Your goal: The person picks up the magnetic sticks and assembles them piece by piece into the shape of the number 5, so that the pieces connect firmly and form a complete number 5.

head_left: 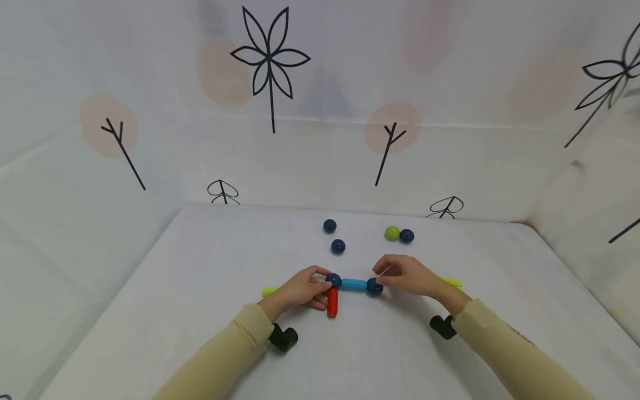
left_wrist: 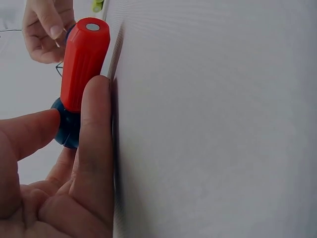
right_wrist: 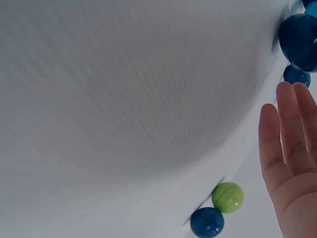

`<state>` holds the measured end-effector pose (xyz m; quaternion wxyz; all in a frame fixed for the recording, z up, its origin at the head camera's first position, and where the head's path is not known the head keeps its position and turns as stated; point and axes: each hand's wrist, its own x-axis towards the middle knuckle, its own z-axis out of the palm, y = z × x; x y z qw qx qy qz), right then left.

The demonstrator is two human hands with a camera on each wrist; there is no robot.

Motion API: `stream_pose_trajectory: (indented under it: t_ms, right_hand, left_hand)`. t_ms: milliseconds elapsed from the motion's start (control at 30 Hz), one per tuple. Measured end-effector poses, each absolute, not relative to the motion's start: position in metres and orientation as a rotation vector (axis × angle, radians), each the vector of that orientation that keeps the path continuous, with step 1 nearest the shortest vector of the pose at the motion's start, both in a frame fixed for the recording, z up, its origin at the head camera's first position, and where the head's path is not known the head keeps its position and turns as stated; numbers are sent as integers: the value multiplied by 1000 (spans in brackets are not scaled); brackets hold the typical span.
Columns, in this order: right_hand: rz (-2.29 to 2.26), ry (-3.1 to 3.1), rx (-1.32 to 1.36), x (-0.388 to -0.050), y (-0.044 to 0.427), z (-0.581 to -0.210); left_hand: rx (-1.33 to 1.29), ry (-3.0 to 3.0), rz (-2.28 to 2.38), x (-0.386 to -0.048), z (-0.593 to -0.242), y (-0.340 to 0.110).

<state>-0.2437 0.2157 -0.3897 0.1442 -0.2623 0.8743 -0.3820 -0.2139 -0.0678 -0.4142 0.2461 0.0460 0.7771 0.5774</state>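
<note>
Beige sleeves (head_left: 225, 344), left hand (head_left: 301, 288) tight on navy corner ball (head_left: 334, 279), right hand (head_left: 407, 274), fingers apart, at navy end ball (head_left: 373, 288)

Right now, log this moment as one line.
left hand: pinches corner ball; right hand: at end ball, grip unclear; blue rod: between these balls; red rod: touching corner ball

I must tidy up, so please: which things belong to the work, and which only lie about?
In use, apparently:
- red rod
- light blue rod
- its two dark blue end balls

Lying about:
- two separate dark blue balls
- lime green ball
- adjoining dark blue ball
- two yellow-green pieces
</note>
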Motion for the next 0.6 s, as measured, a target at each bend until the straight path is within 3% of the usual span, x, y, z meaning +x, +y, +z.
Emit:
stream_pose_trajectory:
  t_ms: [600]
  right_hand:
    - [-1125, 2807, -557, -271, 224, -396]
  left_hand:
    - [126, 2098, 1589, -214, -416, -68]
